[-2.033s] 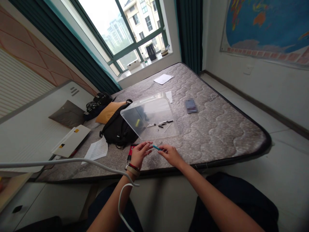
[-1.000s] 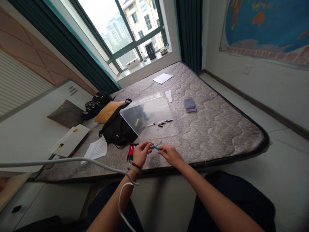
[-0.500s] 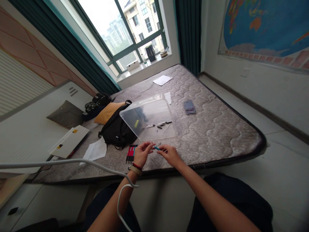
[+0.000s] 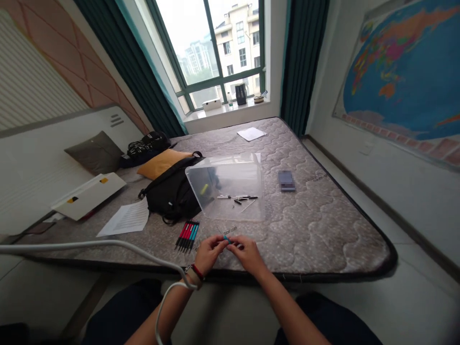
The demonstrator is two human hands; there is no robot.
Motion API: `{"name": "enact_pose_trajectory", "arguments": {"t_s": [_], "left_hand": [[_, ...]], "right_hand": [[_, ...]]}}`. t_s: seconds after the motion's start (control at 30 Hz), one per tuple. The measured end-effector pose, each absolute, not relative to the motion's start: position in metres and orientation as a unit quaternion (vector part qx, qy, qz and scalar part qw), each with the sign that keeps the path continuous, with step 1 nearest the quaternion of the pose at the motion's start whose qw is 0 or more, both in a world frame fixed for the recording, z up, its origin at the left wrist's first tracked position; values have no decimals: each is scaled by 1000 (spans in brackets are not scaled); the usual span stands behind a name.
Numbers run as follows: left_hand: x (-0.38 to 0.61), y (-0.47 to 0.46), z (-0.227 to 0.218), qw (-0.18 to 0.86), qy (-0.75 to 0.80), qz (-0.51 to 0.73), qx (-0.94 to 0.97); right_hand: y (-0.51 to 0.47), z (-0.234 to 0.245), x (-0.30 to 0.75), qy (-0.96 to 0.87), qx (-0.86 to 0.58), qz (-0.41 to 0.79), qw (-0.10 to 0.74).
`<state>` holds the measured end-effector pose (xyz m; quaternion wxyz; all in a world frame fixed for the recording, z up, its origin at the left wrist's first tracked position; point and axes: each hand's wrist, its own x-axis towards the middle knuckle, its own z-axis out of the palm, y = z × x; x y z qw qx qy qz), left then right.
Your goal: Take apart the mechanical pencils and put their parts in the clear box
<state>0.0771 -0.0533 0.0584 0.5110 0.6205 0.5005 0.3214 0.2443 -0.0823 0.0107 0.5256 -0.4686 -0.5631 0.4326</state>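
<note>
Here the left hand (image 4: 209, 254) and right hand (image 4: 248, 254) meet at the fingertips, both pinching a small blue pen part (image 4: 226, 238). Its long axis appears to run crosswise between them, over the mattress (image 4: 323, 230) edge.

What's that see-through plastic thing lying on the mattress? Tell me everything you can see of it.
It is a clear, slightly frosted plastic container with rounded corners, no lid in sight. It rests on the grey quilted mattress, seemingly tipped on its side. A few dark pens and small parts lie inside, and something yellow shows through its left wall. That side is against the black backpack. The left hand and right hand, pinching a small blue pen piece, do not touch it.
</note>
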Motion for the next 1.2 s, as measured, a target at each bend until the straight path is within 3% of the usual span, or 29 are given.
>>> {"name": "enact_pose_trajectory", "arguments": {"t_s": [0.2, 0.5, 0.63, 0.93, 1.1, 1.2], "left_hand": [[43, -55, 50, 574, 487, 367, 546], [-15, -35, 38, 577, 473, 396, 536], [-20, -25, 33, 563, 431, 391, 586], [-36, -35, 33, 501, 413, 374, 662], [-43, -37, 42, 493, 382, 361, 693], [-48, -36, 44, 486, 386, 353, 700]], "right_hand": [[-77, -14, 249, -547, -539, 383, 513], [-74, -26, 244, -550, -651, 284, 440], [-75, -22, 236, -569, -693, 181, 403], [-74, -14, 223, -579, -739, 97, 332], [-62, -9, 225, -551, -749, 167, 328], [-35, 6, 236, -568, -739, 234, 277]]}}
